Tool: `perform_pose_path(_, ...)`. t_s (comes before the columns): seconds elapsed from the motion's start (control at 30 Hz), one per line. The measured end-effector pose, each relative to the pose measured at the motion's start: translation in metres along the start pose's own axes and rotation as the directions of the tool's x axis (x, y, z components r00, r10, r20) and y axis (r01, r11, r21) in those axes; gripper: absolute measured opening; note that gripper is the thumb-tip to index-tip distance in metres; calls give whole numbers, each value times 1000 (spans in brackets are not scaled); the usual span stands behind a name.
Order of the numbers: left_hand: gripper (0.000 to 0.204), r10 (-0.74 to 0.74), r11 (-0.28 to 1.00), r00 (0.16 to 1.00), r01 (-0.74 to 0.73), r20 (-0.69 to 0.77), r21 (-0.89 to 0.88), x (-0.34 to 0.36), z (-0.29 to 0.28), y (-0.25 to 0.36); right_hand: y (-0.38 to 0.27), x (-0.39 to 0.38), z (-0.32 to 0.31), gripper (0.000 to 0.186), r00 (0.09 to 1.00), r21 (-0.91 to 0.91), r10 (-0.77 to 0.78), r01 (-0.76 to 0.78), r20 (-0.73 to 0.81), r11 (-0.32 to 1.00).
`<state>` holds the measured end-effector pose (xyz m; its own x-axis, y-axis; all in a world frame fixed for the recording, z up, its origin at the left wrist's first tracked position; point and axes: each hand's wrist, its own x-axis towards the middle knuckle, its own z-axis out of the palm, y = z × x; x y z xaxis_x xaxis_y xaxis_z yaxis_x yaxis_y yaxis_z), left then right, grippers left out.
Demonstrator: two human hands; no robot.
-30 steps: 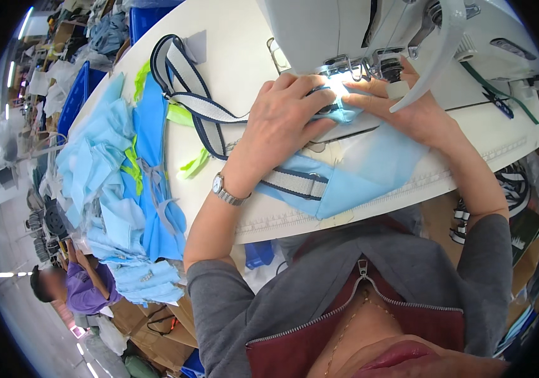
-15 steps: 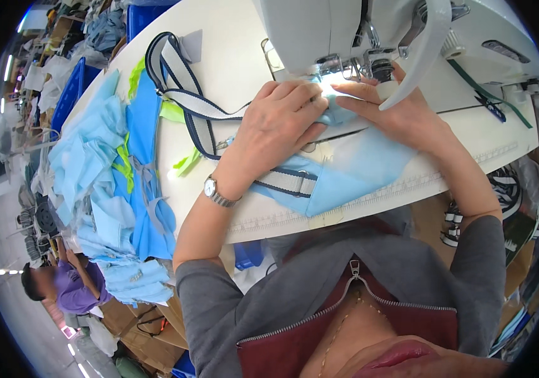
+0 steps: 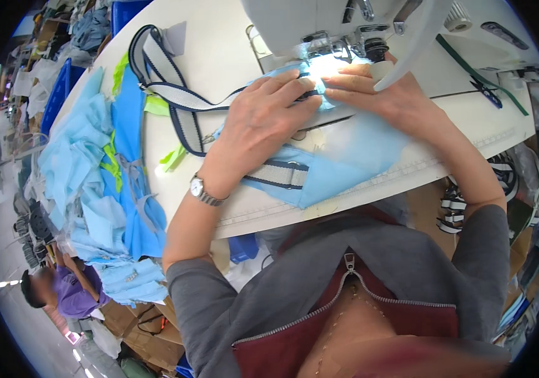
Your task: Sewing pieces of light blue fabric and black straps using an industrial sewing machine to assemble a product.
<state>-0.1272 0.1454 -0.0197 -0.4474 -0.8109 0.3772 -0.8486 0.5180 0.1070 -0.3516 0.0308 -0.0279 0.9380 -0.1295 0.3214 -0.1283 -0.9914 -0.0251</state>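
Light blue fabric (image 3: 353,173) lies under the lit head of a white sewing machine (image 3: 288,25). My left hand (image 3: 266,120) rests on the fabric, left of the needle area, its fingers laid out over cloth and a dark-edged strip. My right hand (image 3: 386,101) is on the other side, fingers stretched toward the presser foot, pressing the cloth; its thumb is mostly hidden. A grey strap with navy edges (image 3: 203,103) loops out on the left, under my left hand. Another piece of this strap (image 3: 279,174), with a metal ring, lies on the fabric nearer me.
Light blue cloth (image 3: 80,170), blue cloth (image 3: 129,126) and lime strips pile at the table's left. Thread snips (image 3: 486,92) and a green strip (image 3: 471,63) lie at right. A ruler scale runs along the table's front edge (image 3: 269,220). A person in purple (image 3: 77,286) sits far left.
The whole view has shifted a little. The cloth between my fingers lies differently, and a dark-edged strip now shows by my left fingertips. Both hands stay by the needle.
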Motion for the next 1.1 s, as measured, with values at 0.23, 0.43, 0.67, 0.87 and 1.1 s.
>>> perform_pose_path(0.23,37,-77,992,997,76,-9,-104,-1,-2,0,-6,-3,6,37,1000,-54,13,-12,18,998)
perform_pose_path(0.43,40,-93,989,996,93,5,-119,1,-2,0,-3,-5,7,37,999,-49,30,-29,19,998)
perform_pose_path(0.67,27,-67,996,998,67,3,-55,3,-2,-4,-2,-3,4,35,999,-88,45,-44,6,995)
perform_pose_path(0.87,27,-60,997,998,61,20,-37,4,-3,-11,10,3,17,35,995,-106,9,-20,-99,994)
perform_pose_path(1.1,27,-66,997,997,68,27,-41,6,-1,-21,17,7,17,43,995,-216,-21,0,-95,976)
